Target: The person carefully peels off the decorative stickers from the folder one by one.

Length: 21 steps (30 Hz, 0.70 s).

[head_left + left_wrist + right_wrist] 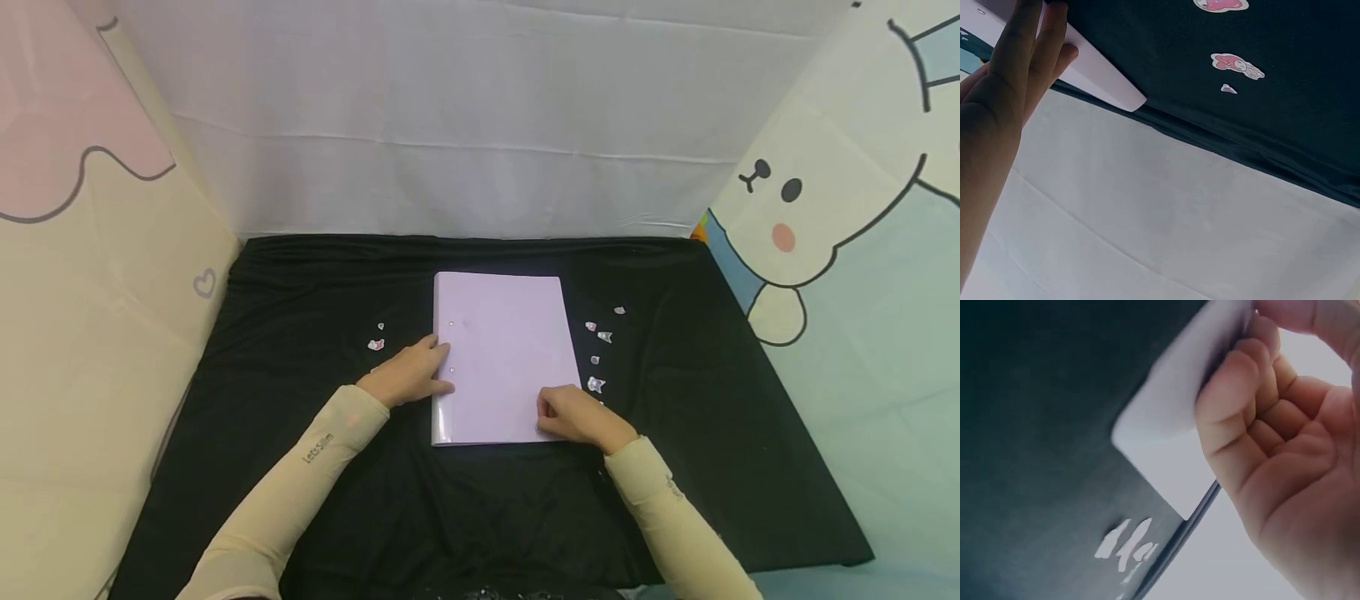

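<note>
A pale lilac ring binder (502,333), cover up, lies on black cloth. My left hand (408,373) rests along its spine side with fingers stretched out; in the left wrist view those fingers (1041,56) touch the binder (1100,75). Over the cover's lower right part, my right hand (577,414) has its fingers curled and its thumb drawn in, pinching what looks like a tiny pale sticker. In the right wrist view, the curled right hand (1285,450) hides the pinch point above the cover (1166,437).
Several small cut-out stickers (596,384) lie right of the binder. To its left lie more, among them a pink one (377,344) and a red-and-white character one (1237,64). A white curtain (465,167) hangs behind the black cloth (322,300), with patterned cloths at both sides.
</note>
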Motion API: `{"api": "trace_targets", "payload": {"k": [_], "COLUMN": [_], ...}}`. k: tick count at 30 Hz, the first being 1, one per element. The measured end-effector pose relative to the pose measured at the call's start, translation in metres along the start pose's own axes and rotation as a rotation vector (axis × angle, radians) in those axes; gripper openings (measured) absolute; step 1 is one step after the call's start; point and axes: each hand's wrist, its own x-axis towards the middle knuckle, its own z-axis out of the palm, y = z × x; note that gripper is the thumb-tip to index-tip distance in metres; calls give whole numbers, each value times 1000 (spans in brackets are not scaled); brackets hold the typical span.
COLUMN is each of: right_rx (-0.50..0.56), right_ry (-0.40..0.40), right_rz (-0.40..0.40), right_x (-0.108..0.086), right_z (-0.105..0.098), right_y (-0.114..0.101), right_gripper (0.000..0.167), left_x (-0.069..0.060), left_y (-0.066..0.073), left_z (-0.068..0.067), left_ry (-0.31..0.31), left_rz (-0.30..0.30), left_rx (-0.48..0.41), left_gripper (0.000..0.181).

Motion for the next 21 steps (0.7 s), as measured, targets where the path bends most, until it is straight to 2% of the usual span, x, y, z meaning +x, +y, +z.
{"api": "trace_targets", "payload": {"k": [5, 8, 14, 21], "right_rx": [-144, -193, -156, -51], "right_ry": [-26, 10, 90, 49], "right_rz": [3, 1, 32, 235], "right_x": [4, 1, -10, -39], "right_z": [5, 10, 6, -9], "right_y": [-2, -1, 7, 31], "right_gripper": [12, 11, 11, 7], "left_x": [-1, 0, 3, 1], "left_y": [1, 1, 1, 0], "left_z": [0, 0, 0, 0], "left_ry": [6, 9, 9, 11], "left_rz": [6, 5, 0, 10], "left_rx": [-3, 3, 12, 10], "left_gripper": [71, 71, 70, 67]}}
